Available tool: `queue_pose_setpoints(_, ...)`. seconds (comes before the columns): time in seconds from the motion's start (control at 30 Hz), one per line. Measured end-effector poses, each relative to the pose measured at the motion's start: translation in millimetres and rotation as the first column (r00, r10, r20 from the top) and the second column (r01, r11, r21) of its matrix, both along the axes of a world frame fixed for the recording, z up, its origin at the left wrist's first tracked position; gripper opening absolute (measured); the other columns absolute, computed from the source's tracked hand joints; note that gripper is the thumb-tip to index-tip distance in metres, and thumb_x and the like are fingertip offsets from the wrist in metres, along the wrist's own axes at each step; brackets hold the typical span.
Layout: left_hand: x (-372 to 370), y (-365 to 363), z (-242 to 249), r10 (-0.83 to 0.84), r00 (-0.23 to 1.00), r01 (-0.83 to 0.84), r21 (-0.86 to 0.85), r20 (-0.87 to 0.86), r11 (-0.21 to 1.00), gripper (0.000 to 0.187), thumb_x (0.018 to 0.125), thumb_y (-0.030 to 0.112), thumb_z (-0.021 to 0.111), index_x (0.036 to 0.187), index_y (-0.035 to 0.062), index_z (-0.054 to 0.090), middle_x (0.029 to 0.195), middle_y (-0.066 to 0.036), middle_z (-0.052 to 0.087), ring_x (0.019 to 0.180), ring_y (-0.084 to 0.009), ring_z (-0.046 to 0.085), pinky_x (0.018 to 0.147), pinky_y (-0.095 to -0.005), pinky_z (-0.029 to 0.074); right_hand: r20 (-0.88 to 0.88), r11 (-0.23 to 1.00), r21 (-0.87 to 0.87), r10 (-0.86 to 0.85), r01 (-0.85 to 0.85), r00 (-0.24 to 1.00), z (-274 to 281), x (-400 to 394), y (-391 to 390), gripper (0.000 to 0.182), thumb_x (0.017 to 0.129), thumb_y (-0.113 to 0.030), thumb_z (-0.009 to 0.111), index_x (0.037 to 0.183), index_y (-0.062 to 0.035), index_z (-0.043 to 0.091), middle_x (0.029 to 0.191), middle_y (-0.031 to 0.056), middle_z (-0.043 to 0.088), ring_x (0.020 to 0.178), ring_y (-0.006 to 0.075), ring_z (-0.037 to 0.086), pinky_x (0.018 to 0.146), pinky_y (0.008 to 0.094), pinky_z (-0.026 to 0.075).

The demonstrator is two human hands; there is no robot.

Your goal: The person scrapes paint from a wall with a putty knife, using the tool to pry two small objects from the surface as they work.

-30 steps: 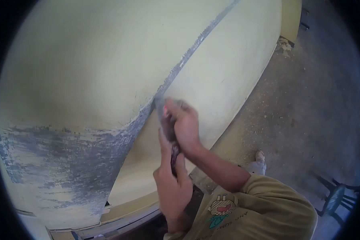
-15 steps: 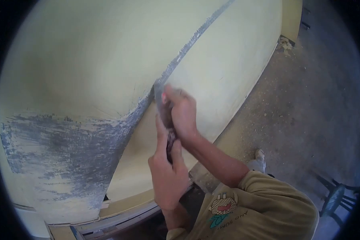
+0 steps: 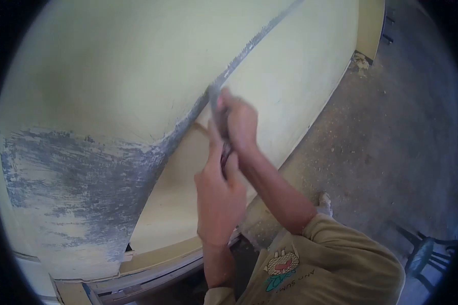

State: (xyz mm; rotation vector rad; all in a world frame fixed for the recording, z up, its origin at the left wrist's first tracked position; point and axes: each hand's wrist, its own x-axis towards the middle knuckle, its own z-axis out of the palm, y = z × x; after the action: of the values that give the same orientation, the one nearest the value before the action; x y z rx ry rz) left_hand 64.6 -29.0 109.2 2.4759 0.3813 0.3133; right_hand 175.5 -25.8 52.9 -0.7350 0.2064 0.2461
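Observation:
A scraper-like tool with a flat grey blade (image 3: 215,101) and a dark handle meets the cream wall (image 3: 122,61) at the lower end of a narrow grey strip (image 3: 249,47). My right hand (image 3: 243,124) is wrapped around the tool's upper part. Below it, my left hand (image 3: 221,198) grips the lower part of the dark handle between thumb and fingers. The fingers are slightly blurred, and part of the tool is hidden by them. A broad, rough grey patch (image 3: 81,178) covers the wall at left, its edge running up towards the blade.
A concrete floor (image 3: 351,147) strewn with small debris stretches along the right. A green chair or stool (image 3: 423,254) stands at the lower right. My shoe (image 3: 325,202) shows beside the shirt. A framed ledge (image 3: 158,269) crosses the bottom left.
Both hands and the tool have moved up and slightly right along the edge of the grey strip. The view has shifted a little. Both hands still hold the tool.

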Motion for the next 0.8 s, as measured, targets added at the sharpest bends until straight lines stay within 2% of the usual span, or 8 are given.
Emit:
queue_pose_setpoints(0.07, -19.7, 6.8, -15.4, 0.110, 0.989, -0.107, -0.031, 0.098, 0.994, 0.049, 0.094, 0.005, 0.045, 0.142, -0.0006, 0.037, 0.079, -0.013, 0.060, 0.062, -0.0137, 0.050, 0.060, -0.0305, 0.044, 0.159, 0.994, -0.092, -0.034, 0.050, 0.987, -11.1, -12.4, 16.1, 0.037, 0.091, -0.026, 0.062, 0.062, -0.0038, 0.057, 0.059, 0.0034, 0.053, 0.057, 0.0110, 0.046, 0.055, 0.0303, 0.037)
queue_pose_setpoints(0.2, -1.0, -18.5, -1.7, 0.115, 0.993, -0.114, -0.026, 0.017, 0.993, 0.055, 0.094, 0.004, 0.045, 0.146, -0.0003, 0.030, 0.093, -0.019, 0.065, 0.073, -0.0178, 0.056, 0.069, -0.0334, 0.046, -0.122, 0.972, 0.032, 0.237, -0.234, 0.964, 10.8, 1.0, -15.7, 0.040, 0.094, -0.032, 0.057, 0.066, -0.0027, 0.060, 0.068, 0.0057, 0.058, 0.067, 0.0122, 0.051, 0.064, 0.0301, 0.041)
queue_pose_setpoints(0.3, -19.9, 3.8, -15.7, 0.077, 0.986, -0.072, -0.039, 0.147, 0.997, 0.055, 0.094, 0.004, 0.045, 0.147, 0.0008, 0.029, 0.092, -0.018, 0.065, 0.072, -0.0177, 0.056, 0.070, -0.0337, 0.047, 0.123, 0.990, -0.127, 0.073, -0.058, 0.990, -6.5, -16.7, 13.4, 0.037, 0.094, -0.033, 0.058, 0.068, -0.0059, 0.058, 0.066, 0.0021, 0.054, 0.059, 0.0092, 0.045, 0.055, 0.0274, 0.036)
queue_pose_setpoints(0.47, -5.9, 0.0, -11.6, 0.063, 0.995, -0.062, -0.010, 0.072, 0.998, 0.054, 0.094, 0.005, 0.045, 0.146, 0.0013, 0.030, 0.090, -0.016, 0.064, 0.068, -0.0161, 0.054, 0.065, -0.0325, 0.046, -0.147, 0.953, 0.191, 0.264, -0.235, 0.953, 10.3, -0.4, -14.1, 0.042, 0.095, -0.034, 0.056, 0.063, -0.0068, 0.057, 0.067, 0.0011, 0.054, 0.065, 0.0108, 0.047, 0.065, 0.0294, 0.039)
queue_pose_setpoints(0.57, -22.1, 3.0, -17.8, 0.124, 0.991, -0.124, -0.017, 0.047, 0.992, 0.053, 0.094, 0.005, 0.045, 0.146, 0.0014, 0.032, 0.086, -0.014, 0.063, 0.064, -0.0134, 0.052, 0.060, -0.0304, 0.045, 0.142, 0.984, -0.157, 0.101, -0.078, 0.985, -16.8, -15.5, 19.5, 0.036, 0.094, -0.033, 0.058, 0.069, -0.0071, 0.056, 0.066, 0.0012, 0.052, 0.061, 0.0110, 0.047, 0.057, 0.0270, 0.038)
queue_pose_setpoints(0.73, -0.7, -3.1, -16.7, 0.053, 0.993, -0.059, 0.063, 0.104, 0.996, 0.053, 0.094, 0.003, 0.044, 0.146, 0.0018, 0.033, 0.080, -0.011, 0.061, 0.060, -0.0099, 0.049, 0.055, -0.0282, 0.043, -0.152, 0.970, 0.110, 0.230, -0.215, 0.961, 4.3, 6.4, -14.5, 0.037, 0.093, -0.032, 0.060, 0.067, -0.0054, 0.062, 0.071, 0.0042, 0.059, 0.065, 0.0146, 0.052, 0.065, 0.0341, 0.044)
queue_pose_setpoints(0.77, -8.1, 1.5, -17.0, 0.086, 0.994, -0.086, 0.002, 0.067, 0.996, 0.053, 0.094, 0.003, 0.044, 0.146, 0.0021, 0.032, 0.080, -0.011, 0.061, 0.060, -0.0099, 0.049, 0.055, -0.0281, 0.043, -0.149, 0.970, 0.106, 0.233, -0.219, 0.961, -10.6, 1.9, 1.1, 0.037, 0.093, -0.032, 0.060, 0.067, -0.0054, 0.062, 0.071, 0.0042, 0.059, 0.065, 0.0146, 0.052, 0.065, 0.0341, 0.044)
queue_pose_setpoints(0.8, -12.2, 2.7, -18.3, 0.117, 0.993, -0.115, -0.059, 0.036, 0.992, 0.054, 0.094, 0.002, 0.044, 0.147, 0.0023, 0.032, 0.080, -0.010, 0.061, 0.060, -0.0099, 0.049, 0.056, -0.0280, 0.043, 0.110, 0.994, -0.092, 0.070, -0.060, 0.991, -38.6, -4.7, 30.2, 0.036, 0.093, -0.033, 0.060, 0.069, -0.0057, 0.060, 0.069, 0.0036, 0.057, 0.062, 0.0136, 0.050, 0.060, 0.0319, 0.042)
